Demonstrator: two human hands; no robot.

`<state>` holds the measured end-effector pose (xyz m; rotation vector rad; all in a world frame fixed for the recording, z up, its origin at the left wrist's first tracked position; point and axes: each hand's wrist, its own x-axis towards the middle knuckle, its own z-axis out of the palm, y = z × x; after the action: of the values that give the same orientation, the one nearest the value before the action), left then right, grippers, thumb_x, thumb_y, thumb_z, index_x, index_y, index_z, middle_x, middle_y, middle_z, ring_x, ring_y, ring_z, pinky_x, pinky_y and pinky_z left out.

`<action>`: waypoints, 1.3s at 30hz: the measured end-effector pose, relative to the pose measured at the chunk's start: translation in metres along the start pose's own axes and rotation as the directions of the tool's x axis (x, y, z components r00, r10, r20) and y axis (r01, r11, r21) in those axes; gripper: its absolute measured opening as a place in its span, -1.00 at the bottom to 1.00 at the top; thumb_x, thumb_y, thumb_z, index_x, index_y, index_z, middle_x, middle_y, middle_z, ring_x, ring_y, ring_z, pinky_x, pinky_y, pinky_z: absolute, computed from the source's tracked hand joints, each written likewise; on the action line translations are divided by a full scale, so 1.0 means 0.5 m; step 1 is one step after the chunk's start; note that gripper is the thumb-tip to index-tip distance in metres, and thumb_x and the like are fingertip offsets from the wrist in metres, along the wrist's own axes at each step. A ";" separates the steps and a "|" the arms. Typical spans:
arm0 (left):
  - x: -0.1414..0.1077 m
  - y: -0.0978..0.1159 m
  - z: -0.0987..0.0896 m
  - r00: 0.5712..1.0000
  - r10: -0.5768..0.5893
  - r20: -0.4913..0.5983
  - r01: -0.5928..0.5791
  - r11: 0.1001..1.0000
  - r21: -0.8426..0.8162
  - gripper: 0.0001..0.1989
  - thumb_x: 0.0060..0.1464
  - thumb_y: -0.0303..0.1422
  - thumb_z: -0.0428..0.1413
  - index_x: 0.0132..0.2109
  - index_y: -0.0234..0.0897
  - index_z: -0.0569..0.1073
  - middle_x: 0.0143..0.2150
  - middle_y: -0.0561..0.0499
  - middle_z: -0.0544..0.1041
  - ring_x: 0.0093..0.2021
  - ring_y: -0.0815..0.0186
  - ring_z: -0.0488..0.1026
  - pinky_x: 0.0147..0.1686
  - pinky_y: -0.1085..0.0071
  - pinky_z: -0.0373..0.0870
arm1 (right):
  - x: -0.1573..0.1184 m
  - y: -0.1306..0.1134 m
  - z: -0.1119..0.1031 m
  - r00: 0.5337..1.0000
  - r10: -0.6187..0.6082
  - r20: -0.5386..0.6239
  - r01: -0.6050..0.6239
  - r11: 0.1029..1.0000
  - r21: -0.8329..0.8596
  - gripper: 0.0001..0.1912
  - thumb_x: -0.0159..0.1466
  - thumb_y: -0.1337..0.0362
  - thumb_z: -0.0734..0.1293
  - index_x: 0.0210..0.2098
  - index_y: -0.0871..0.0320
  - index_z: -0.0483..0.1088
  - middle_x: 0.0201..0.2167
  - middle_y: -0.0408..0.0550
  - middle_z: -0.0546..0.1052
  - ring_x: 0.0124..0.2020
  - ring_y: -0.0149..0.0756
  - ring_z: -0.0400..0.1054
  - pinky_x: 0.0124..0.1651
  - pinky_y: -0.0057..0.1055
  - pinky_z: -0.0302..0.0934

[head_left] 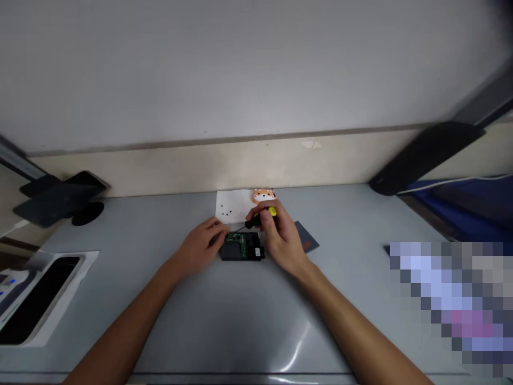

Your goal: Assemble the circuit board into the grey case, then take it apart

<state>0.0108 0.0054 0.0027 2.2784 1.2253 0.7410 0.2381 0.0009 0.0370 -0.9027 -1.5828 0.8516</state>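
**Screwdriver held over an opened device on a grey counter**

Both forearms are seen reaching in from the bottom edge toward the middle of the counter. A small screwdriver with a black and yellow handle is gripped by the right hand, the fingers closed around the handle and the thin shaft slanted down to the left. Its tip is pointed at a small black device whose green circuit board is exposed. The device is lying flat on the counter, between the two hands. The left hand is rested against the device's left edge, its fingers loosely curled and touching the casing; nothing is held in it.

Just behind the device, a white sheet of paper is laid out with several tiny dark screws on it, and a small orange animal figure is set at its right corner. A dark card is partly hidden beyond the right hand. A pale wall is seen behind the counter, and a white tray is placed at the far left.
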 end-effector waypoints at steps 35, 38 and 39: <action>-0.004 -0.005 0.013 1.000 0.012 0.009 -0.013 0.998 0.063 -0.76 0.41 -0.40 -0.11 -0.04 -0.20 0.46 -0.12 -0.01 0.55 -0.06 0.20 0.37 0.00 0.22 0.34 | 0.091 0.007 0.088 0.986 0.125 0.112 -0.167 0.673 0.720 -0.82 0.35 0.09 0.35 -0.24 0.01 0.30 -0.43 -0.19 0.34 -0.43 -0.35 0.17 -0.32 -0.37 0.06; -0.001 -0.006 0.014 1.000 0.004 -0.004 -0.004 0.999 0.053 -0.76 0.41 -0.39 -0.11 -0.07 -0.21 0.46 -0.15 -0.01 0.54 -0.08 0.20 0.35 -0.03 0.22 0.34 | 0.090 0.002 0.079 0.985 0.109 0.131 -0.168 0.754 0.635 -0.83 0.34 0.08 0.36 -0.22 0.03 0.40 -0.34 -0.13 0.40 -0.34 -0.32 0.24 -0.26 -0.35 0.11; -0.001 -0.005 0.014 1.000 0.005 -0.006 -0.004 0.999 0.050 -0.76 0.41 -0.39 -0.11 -0.08 -0.21 0.46 -0.17 -0.01 0.54 -0.09 0.20 0.35 -0.04 0.22 0.34 | 0.090 0.000 0.075 0.986 0.105 0.131 -0.163 0.793 0.586 -0.81 0.36 0.07 0.34 -0.22 0.04 0.44 -0.34 -0.12 0.41 -0.31 -0.30 0.25 -0.24 -0.33 0.11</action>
<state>0.0134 0.0055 -0.0044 2.3218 1.2553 0.7266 0.1949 0.0383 0.0503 -0.5198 -1.2071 1.4130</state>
